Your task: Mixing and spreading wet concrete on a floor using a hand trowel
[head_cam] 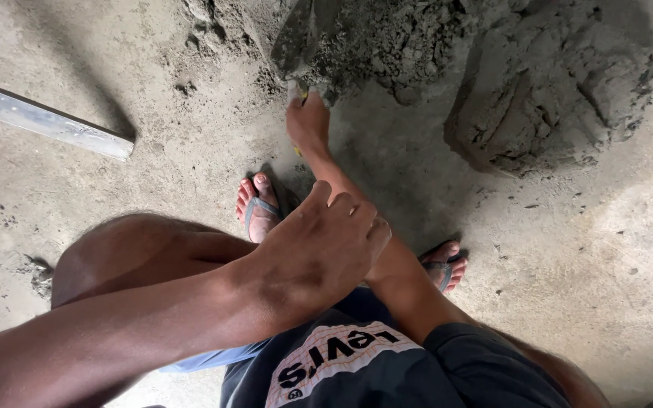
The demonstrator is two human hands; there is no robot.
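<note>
Grey concrete floor (591, 257), dusty and strewn with crumbs of mortar, seen from above. Right hand (307, 121) stretched forward, fingers (313, 102) clamped on the yellowish handle of a trowel (296, 38); blade tilted, coated in grey mix, pushed into the left edge of a mortar heap (417, 41) at top centre. Second, more compact mortar mound (553, 91) just right of the heap, its surface showing smoothed cuts. Left hand (323, 245) resting near the knee, above the right forearm, fingers curled loosely together, holding nothing, knuckles smeared with grey dust. Two feet in grey flip-flops below the trowel: left foot (258, 204) beside the left hand, right foot (444, 264) partly hidden behind the right forearm. Dark shirt (387, 370) with a pale printed panel at bottom centre. Straight grey metal bar (47, 121) lying flat on the floor at far left, well apart from both hands.
</note>
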